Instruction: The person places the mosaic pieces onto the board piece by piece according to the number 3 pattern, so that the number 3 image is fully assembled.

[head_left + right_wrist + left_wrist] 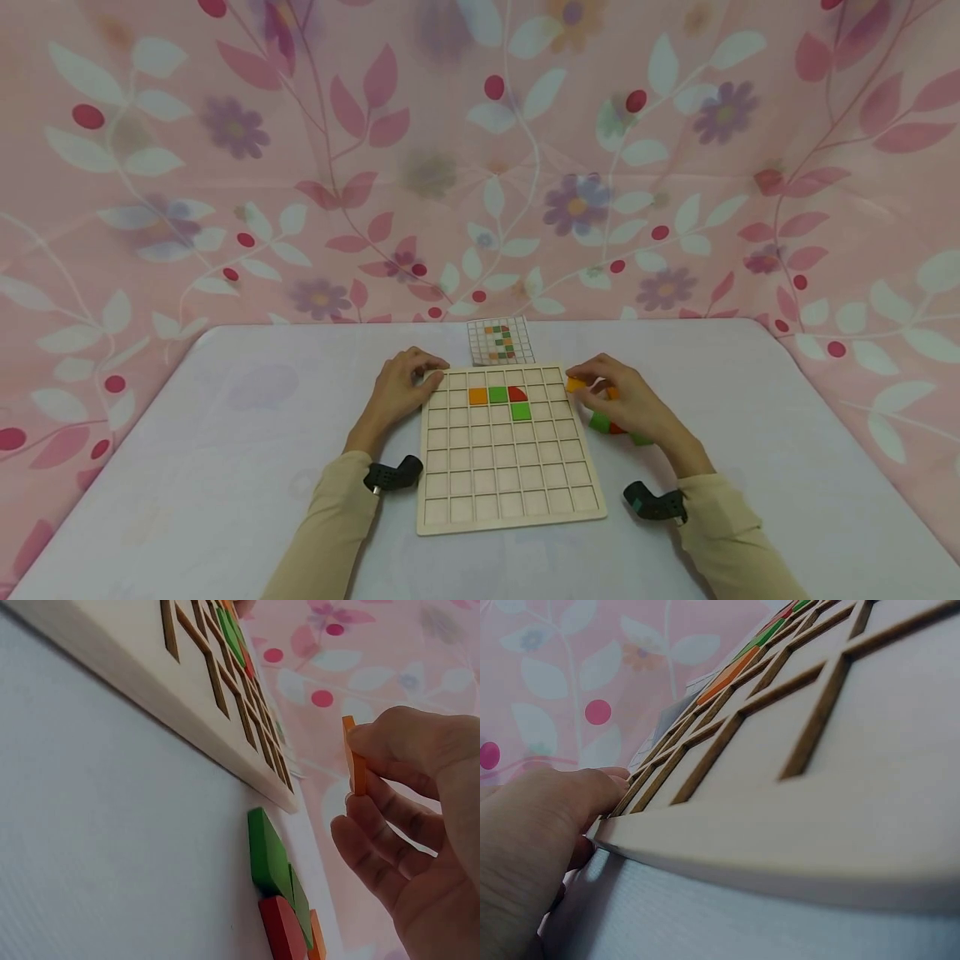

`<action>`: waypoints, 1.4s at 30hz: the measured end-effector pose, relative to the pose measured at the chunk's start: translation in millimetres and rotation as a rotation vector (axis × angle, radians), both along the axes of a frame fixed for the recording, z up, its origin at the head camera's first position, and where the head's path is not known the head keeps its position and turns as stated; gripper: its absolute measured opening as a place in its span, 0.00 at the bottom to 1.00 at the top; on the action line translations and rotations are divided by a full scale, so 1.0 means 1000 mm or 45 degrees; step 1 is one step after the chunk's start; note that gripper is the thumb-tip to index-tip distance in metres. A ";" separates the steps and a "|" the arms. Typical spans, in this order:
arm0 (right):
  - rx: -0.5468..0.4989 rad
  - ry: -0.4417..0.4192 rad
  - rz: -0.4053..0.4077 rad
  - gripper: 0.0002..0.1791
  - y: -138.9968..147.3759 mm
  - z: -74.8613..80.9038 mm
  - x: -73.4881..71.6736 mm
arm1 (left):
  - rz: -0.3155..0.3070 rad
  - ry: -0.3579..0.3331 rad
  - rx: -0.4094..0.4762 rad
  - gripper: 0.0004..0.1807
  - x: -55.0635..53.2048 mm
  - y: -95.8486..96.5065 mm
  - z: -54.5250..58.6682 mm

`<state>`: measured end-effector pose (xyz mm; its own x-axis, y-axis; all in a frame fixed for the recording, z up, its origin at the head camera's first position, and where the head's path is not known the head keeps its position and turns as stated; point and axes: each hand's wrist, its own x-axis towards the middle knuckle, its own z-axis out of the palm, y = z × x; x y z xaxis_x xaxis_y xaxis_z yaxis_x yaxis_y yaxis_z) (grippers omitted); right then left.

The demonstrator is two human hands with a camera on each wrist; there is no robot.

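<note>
Left hand (400,387) holds the grid board (507,457) at its ten o'clock corner | right hand (628,400) pinches an orange tile (359,769) at two o'clock

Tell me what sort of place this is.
Probably a staged indoor tabletop for puzzle play: a white-covered table stands against a pink floral curtain, with a wooden grid board and a small pattern card on it.

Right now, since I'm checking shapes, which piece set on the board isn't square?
The red piece on the board: one corner is rounded, while the orange piece and both green pieces there are square.
</note>
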<state>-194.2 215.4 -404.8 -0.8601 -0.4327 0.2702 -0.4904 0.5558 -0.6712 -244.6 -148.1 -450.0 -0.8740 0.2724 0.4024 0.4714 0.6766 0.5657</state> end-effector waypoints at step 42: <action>0.127 -0.149 0.179 0.17 -0.055 0.007 0.025 | 0.002 -0.011 0.004 0.07 0.000 0.001 0.000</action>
<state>-168.8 160.0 -397.7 -0.8124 -0.5703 0.1215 -0.4896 0.5541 -0.6732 -244.8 -147.5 -449.5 -0.8778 0.2697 0.3959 0.4654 0.6758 0.5715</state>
